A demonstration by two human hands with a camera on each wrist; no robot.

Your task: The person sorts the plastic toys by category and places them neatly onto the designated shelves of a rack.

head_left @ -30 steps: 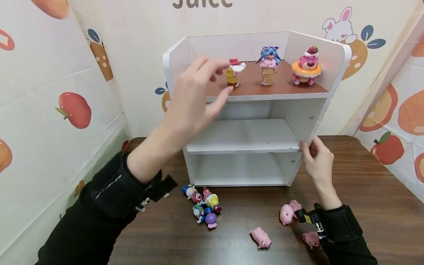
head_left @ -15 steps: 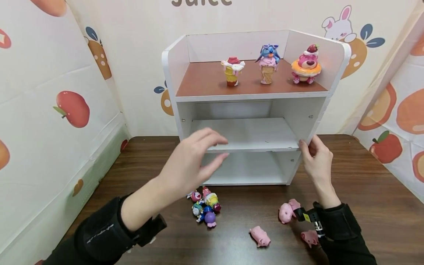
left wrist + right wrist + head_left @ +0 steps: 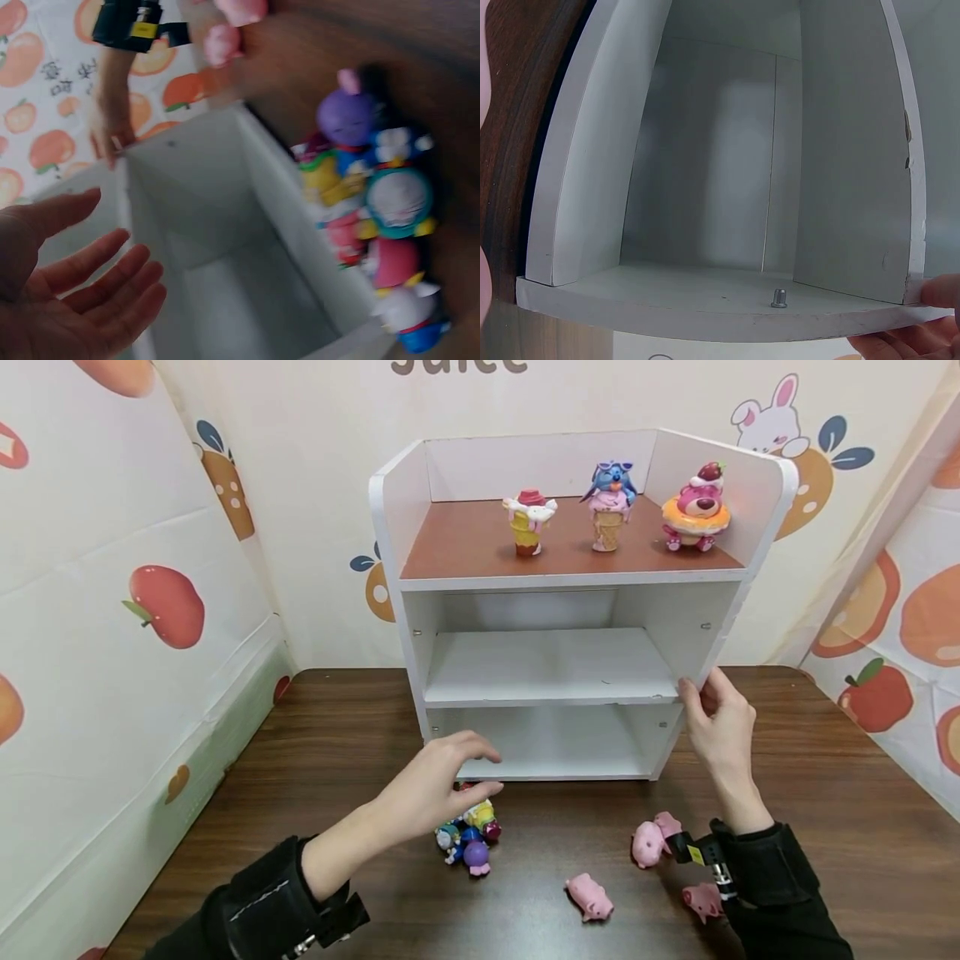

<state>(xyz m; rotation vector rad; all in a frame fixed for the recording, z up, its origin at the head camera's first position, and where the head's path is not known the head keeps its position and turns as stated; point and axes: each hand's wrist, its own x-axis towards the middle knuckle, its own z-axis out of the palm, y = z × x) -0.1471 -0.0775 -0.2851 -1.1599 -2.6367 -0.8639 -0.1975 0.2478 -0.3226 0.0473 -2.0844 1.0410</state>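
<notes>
My left hand [image 3: 435,785] hovers with parted, relaxed fingers just over a cluster of small colourful figurines [image 3: 474,847] on the table, partly hiding them; nothing is in its grasp. In the left wrist view the cluster lies beside the shelf's base, with a purple figurine [image 3: 346,118] at one end. My right hand [image 3: 720,722] pinches the right side panel of a white shelf [image 3: 555,668], thumb in front at middle-board height, as the right wrist view also shows. Three figurines stand upright on the brown top board: an ice-cream cup [image 3: 528,527], a blue character on a cone [image 3: 608,510], a pink bear [image 3: 696,514].
Several pink toy pigs lie on the wooden table [image 3: 345,727], one pig [image 3: 590,897] at front centre and another pig [image 3: 647,845] close to the right wrist. The right wrist partly covers a further pig [image 3: 702,900]. Fruit-printed walls [image 3: 315,510] enclose the table.
My left hand has come down from beside the ice-cream cup figurine on the top board to the cluster on the table. The right hand stays in place on the shelf.
</notes>
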